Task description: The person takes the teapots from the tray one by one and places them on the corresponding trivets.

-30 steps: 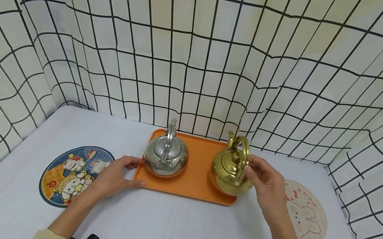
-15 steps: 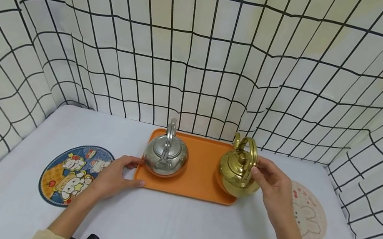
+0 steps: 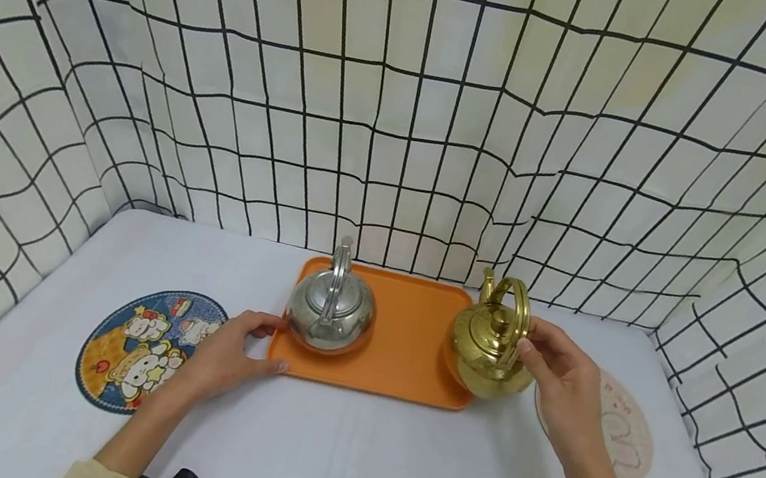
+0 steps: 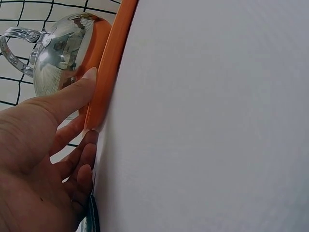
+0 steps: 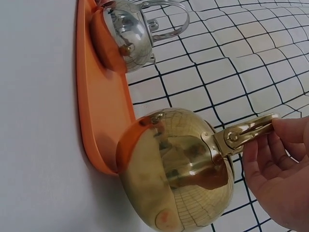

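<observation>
Now | right hand [image 3: 561,379] pinches gold kettle [image 3: 489,354] handle | left hand [image 3: 230,353] fingers spread, touching orange tray [image 3: 402,352] corner

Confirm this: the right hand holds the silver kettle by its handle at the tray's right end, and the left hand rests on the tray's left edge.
Not quite. The right hand holds the gold kettle, not the silver one, as the head view shows. The silver kettle sits untouched on the orange tray. The left hand does rest on the tray's left edge.

Orange tray [image 3: 401,360] mid-bench: silver kettle [image 3: 329,316] on its left half; left hand [image 3: 229,353] at its left front corner; right hand [image 3: 559,387] holds gold kettle [image 3: 489,350] over its right edge.
</observation>
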Action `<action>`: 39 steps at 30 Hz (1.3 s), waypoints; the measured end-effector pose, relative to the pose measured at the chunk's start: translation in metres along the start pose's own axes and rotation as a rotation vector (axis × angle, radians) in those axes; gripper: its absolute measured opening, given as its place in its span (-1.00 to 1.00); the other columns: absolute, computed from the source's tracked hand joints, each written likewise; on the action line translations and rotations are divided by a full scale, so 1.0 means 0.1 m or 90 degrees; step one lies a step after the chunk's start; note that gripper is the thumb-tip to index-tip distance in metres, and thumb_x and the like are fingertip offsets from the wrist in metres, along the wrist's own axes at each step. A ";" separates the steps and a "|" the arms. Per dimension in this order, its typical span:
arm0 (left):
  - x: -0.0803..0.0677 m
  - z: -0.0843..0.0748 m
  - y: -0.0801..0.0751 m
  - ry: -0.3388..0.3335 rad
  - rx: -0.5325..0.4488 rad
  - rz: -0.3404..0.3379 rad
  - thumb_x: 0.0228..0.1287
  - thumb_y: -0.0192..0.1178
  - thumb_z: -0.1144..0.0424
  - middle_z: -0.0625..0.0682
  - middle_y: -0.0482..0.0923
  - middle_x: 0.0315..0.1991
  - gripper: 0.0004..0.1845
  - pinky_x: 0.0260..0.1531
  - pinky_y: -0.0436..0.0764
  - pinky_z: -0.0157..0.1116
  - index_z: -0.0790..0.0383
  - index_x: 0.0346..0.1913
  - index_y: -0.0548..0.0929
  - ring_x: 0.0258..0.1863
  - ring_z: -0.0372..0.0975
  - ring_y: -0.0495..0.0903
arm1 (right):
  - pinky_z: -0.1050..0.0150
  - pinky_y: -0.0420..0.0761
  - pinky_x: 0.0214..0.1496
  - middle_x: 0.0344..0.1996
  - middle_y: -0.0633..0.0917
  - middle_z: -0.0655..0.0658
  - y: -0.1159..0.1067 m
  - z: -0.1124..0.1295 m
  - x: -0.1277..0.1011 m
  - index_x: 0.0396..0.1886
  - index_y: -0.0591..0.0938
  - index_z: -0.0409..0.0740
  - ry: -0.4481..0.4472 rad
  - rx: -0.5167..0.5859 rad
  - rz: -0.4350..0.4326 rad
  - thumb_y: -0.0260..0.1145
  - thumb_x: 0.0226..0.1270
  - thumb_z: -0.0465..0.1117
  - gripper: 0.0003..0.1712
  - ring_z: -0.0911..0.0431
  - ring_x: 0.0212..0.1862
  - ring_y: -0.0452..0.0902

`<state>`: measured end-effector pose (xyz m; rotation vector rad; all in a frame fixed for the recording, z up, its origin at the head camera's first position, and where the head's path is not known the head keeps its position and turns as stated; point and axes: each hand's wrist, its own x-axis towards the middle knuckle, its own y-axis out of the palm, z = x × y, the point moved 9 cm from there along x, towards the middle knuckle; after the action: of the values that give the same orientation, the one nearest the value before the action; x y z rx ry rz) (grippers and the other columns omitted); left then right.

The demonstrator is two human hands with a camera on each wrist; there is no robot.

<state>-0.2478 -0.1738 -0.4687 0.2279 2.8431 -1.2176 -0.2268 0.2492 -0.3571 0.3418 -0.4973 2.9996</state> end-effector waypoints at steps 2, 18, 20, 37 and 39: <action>0.00 0.00 -0.01 0.002 -0.002 -0.001 0.21 0.52 0.01 0.20 0.58 0.29 -0.31 0.34 0.53 0.18 0.17 0.36 0.58 0.30 0.11 0.54 | 0.57 0.66 0.10 -0.06 0.73 0.11 -0.02 0.00 0.00 0.27 0.61 -0.29 0.002 0.003 -0.003 0.27 0.57 -0.21 -0.60 0.34 0.03 0.65; 0.01 0.00 0.00 -0.011 -0.003 0.001 0.22 0.53 0.03 0.19 0.58 0.28 -0.31 0.32 0.55 0.15 0.17 0.37 0.57 0.29 0.10 0.53 | 0.59 0.63 0.12 -0.06 0.75 0.11 -0.18 0.04 -0.06 0.27 0.60 -0.34 -0.008 0.020 -0.026 0.28 0.56 -0.24 -0.60 0.35 0.04 0.67; 0.01 0.00 0.00 -0.011 -0.004 0.000 0.22 0.53 0.04 0.19 0.58 0.28 -0.32 0.32 0.55 0.15 0.17 0.36 0.57 0.29 0.10 0.52 | 0.59 0.64 0.09 -0.06 0.76 0.09 -0.20 0.04 -0.07 0.26 0.61 -0.34 -0.011 0.023 -0.031 0.29 0.55 -0.24 -0.61 0.35 0.02 0.67; 0.00 0.00 0.01 -0.017 -0.013 0.003 0.22 0.52 0.03 0.18 0.58 0.30 -0.32 0.34 0.54 0.15 0.15 0.36 0.57 0.31 0.10 0.52 | 0.65 0.62 0.07 -0.09 0.73 0.22 -0.41 -0.01 -0.16 0.27 0.62 -0.27 0.021 -0.014 -0.072 0.29 0.54 -0.25 -0.61 0.39 0.01 0.65; 0.00 0.00 0.01 -0.019 -0.016 0.003 0.22 0.52 0.02 0.18 0.57 0.31 -0.32 0.34 0.54 0.16 0.14 0.37 0.57 0.31 0.11 0.52 | 0.65 0.62 0.06 -0.10 0.72 0.23 -0.44 -0.01 -0.16 0.28 0.62 -0.26 0.019 -0.031 -0.075 0.29 0.55 -0.26 -0.62 0.40 0.00 0.65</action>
<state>-0.2473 -0.1733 -0.4693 0.2142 2.8287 -1.1740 -0.2059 0.2905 -0.3477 0.3116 -0.5267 2.8693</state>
